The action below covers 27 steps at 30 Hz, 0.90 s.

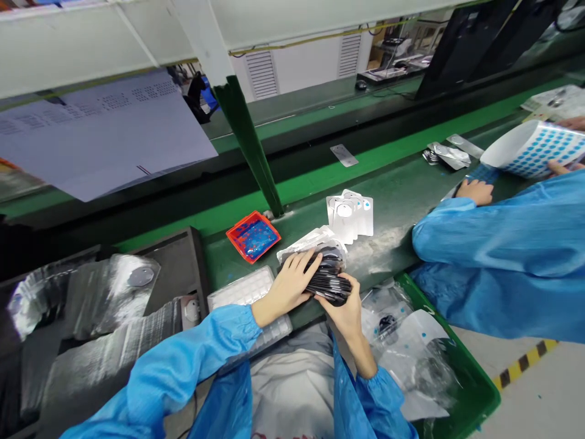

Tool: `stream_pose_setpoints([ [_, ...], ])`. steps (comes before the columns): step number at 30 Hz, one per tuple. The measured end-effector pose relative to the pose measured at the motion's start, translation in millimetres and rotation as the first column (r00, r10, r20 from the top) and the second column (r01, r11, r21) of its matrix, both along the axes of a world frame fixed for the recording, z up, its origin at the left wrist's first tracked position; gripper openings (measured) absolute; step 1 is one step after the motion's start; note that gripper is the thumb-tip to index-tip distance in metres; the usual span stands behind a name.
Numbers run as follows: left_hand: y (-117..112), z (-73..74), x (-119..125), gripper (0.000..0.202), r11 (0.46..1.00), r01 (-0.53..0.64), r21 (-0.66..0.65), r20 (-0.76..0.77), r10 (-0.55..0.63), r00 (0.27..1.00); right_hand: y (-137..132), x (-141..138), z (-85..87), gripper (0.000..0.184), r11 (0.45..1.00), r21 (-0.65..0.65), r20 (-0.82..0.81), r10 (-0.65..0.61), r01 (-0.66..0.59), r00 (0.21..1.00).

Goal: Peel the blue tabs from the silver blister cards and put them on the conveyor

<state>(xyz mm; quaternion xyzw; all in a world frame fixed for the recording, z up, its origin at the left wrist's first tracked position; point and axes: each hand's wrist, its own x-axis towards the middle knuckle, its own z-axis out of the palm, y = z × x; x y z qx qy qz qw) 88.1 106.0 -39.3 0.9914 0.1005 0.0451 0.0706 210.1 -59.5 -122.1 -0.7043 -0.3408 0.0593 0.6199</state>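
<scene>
Nearest, on the right, a green bin (478,393) stands beside the bench and contains crumpled clear plastic and white sheets. Just above the near edge of the green bench (393,189) is the stack of thin black pieces (331,280), between the two hands. The left hand (289,283) grasps it from the left, with the fingers laid over its upper side; the right hand (342,310) grasps its lower right end, the fingers being bent around it. Whether the stack rests on the bench, I cannot tell. Partly under the left forearm is a clear plastic tray (247,288). Farther left, a black tray (197,262) carries dense rows of silver-grey flat pieces (112,344).

Past the stack, silver cards (351,216) overlap on the bench, and a red dish (275,229) holds small blue and red bits. At right, a co-worker in a blue sleeve (507,238) holds a white sheet with blue dots (530,149).

Behind, a green post (249,149) rises to the white shelf (329,21), where a printed paper (119,134) hangs. Farther, there is a white wall with vents (261,74), and a dark screen (459,55) leaning at right.
</scene>
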Motion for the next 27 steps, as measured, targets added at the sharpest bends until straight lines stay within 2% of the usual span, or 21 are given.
stream_pose_setpoints([
  [8, 3.5, -3.2, -2.0, 0.091, 1.000, -0.020, 0.001, 0.046, 0.019, 0.999, 10.9, 10.4, 9.6, 0.077, 0.996, 0.004, -0.091, 0.087, -0.087, 0.992],
  [17, 21.4, -2.2, -0.5, 0.093, 0.999, -0.010, 0.047, 0.066, 0.007, 0.998, 34.6, 12.1, 7.8, 0.064, 0.998, 0.022, 0.006, 0.064, -0.064, 0.998],
  [21, 16.7, -7.0, -7.0, 0.088, 0.994, 0.034, 0.105, 0.072, -0.041, 0.997, 30.9, 10.7, 6.1, 0.058, 0.996, 0.034, 0.062, 0.076, -0.078, 0.995],
  [24, 10.5, -9.9, -11.2, 0.072, 0.997, 0.028, 0.075, 0.046, -0.032, 0.998, 24.2, 9.5, 3.8, 0.053, 0.995, 0.050, 0.102, 0.082, -0.087, 0.991],
  [27, 11.1, -7.4, -14.7, 0.070, 0.999, 0.022, 0.030, 0.023, -0.022, 0.999, 17.6, 9.0, 0.4, 0.060, 0.993, 0.064, 0.127, 0.088, -0.097, 0.988],
])
